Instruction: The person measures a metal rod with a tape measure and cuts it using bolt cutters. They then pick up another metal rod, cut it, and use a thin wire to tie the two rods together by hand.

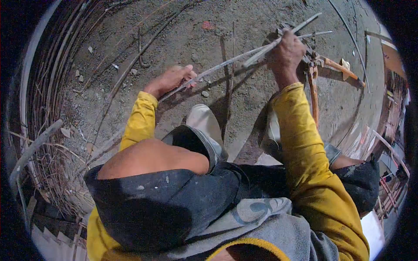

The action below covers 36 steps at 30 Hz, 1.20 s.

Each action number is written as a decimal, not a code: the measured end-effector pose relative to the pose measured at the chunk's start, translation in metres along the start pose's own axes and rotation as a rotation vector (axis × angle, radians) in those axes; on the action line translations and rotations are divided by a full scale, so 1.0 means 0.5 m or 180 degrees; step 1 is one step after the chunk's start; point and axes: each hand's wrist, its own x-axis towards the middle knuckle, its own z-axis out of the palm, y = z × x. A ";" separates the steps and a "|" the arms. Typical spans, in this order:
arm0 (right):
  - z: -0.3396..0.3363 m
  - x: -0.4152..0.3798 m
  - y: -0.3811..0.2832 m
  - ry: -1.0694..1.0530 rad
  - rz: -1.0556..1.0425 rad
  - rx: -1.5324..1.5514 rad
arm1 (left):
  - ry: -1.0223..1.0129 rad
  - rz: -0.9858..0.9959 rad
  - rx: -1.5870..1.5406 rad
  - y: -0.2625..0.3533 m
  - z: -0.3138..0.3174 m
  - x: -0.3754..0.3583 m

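Observation:
My left hand (pixel 172 80) is closed around a long thin metal rod (pixel 222 64), which slants up to the right and passes by my other hand. My right hand (pixel 287 50), in a fist, grips a shorter grey rod (pixel 260 55) that crosses the long one at a shallow angle and is slightly blurred at its lower end. Right beside that fist lies a bolt cutter with orange handles (pixel 339 68), its two handles spread apart. Part of the tool's metal head is hidden behind my right hand.
Many long rods (pixel 50 87) lie bunched along the left. Single bars (pixel 150 42) rest on the rough dirt floor (pixel 191 35). My shoes (pixel 204 124) stand just below the long rod. Small stones and scraps dot the ground, and boards and bars (pixel 394 108) lie at the right.

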 end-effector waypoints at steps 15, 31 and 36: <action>-0.008 0.188 -0.147 -0.0284 -0.0595 0.0484 | 0.0018 -0.0738 -0.0801 0.039 0.024 -0.024; -0.413 0.407 -0.307 -0.1731 -0.2385 -0.1713 | -0.0255 -0.1535 -0.0566 0.061 0.021 -0.016; -0.536 0.224 -0.205 -0.1121 0.0331 -0.0794 | 0.0044 -0.1411 -0.1262 0.049 0.038 -0.027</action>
